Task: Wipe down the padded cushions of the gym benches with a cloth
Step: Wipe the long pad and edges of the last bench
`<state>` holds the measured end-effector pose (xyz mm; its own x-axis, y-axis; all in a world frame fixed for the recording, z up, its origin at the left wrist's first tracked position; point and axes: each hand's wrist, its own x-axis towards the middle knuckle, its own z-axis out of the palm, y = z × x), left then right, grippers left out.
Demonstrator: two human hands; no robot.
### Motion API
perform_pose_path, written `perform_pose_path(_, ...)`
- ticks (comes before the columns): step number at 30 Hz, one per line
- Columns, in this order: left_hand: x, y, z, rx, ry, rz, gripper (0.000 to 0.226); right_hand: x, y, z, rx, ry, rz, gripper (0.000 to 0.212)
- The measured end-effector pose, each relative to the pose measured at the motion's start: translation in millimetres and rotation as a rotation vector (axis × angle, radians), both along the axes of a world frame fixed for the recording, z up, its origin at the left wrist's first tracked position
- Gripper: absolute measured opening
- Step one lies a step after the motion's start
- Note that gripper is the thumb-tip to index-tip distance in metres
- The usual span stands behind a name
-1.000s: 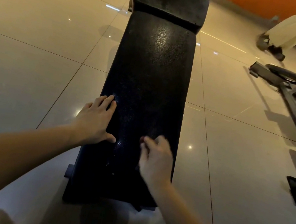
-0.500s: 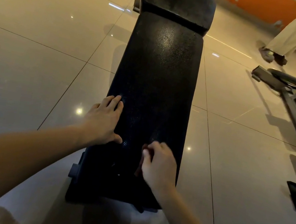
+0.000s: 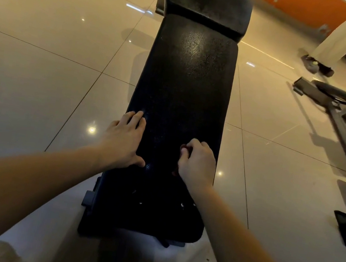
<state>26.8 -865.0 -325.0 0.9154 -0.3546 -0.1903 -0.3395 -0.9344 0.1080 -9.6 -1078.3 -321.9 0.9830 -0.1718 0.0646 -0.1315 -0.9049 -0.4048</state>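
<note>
Left hand (image 3: 124, 141) flat on bench cushion (image 3: 185, 92) — right hand (image 3: 198, 164) grips cloth (image 3: 184, 148)

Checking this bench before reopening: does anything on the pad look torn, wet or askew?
Nothing clearly damaged. The bench pad lies straight. A few small pale specks dot its near end, nearer than the right hand gripping a reddish cloth; droplets or nicks, too small to tell.

A gym.
A black padded bench (image 3: 182, 109) stands on glossy floor tiles (image 3: 41, 69), an exercise machine's metal frame (image 3: 345, 137) nearby.
</note>
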Motion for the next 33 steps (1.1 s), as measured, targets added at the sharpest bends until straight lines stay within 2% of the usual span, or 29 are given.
perform_pose_path(4,-3,-3,1,0.003,0.003,0.031,0.130,-64,15,-19,-0.010,-0.012,0.034,0.011)
perform_pose_path(7,-2,-4,4,0.009,0.006,0.042,0.130,-117,11,-33,-0.061,0.087,0.140,0.016)
perform_pose_path(9,-4,-5,6,0.005,0.005,0.042,0.131,-131,2,-32,-0.069,0.113,0.135,0.020)
perform_pose_path(11,-5,-6,8,0.008,0.009,0.041,0.131,-125,-14,-30,-0.094,0.070,0.086,0.021)
perform_pose_path(15,-5,-4,6,-0.011,0.006,0.038,0.130,-88,-56,-25,-0.062,-0.017,-0.154,0.016)
perform_pose_path(17,-5,-4,5,-0.013,0.010,0.029,0.130,-96,-49,-27,-0.024,-0.047,-0.181,0.015)
perform_pose_path(21,-5,-3,3,-0.020,0.009,0.039,0.130,-166,11,-39,-0.038,0.063,-0.052,0.021)
perform_pose_path(23,-5,-4,4,-0.025,0.008,0.026,0.130,-172,10,-44,-0.060,0.090,0.021,0.023)
perform_pose_path(25,-4,-2,2,-0.027,0.005,0.020,0.129,-147,-12,-43,-0.016,0.076,-0.076,0.018)
perform_pose_path(27,-5,-1,1,-0.038,0.007,0.019,0.129,-118,-34,-37,0.039,-0.012,-0.269,0.015)
perform_pose_path(29,-5,-1,0,-0.037,0.005,0.022,0.128,-114,-27,-39,0.060,-0.050,-0.350,0.015)
perform_pose_path(33,-4,-3,0,-0.028,-0.007,0.029,0.129,-162,38,-40,0.052,0.116,-0.128,0.018)
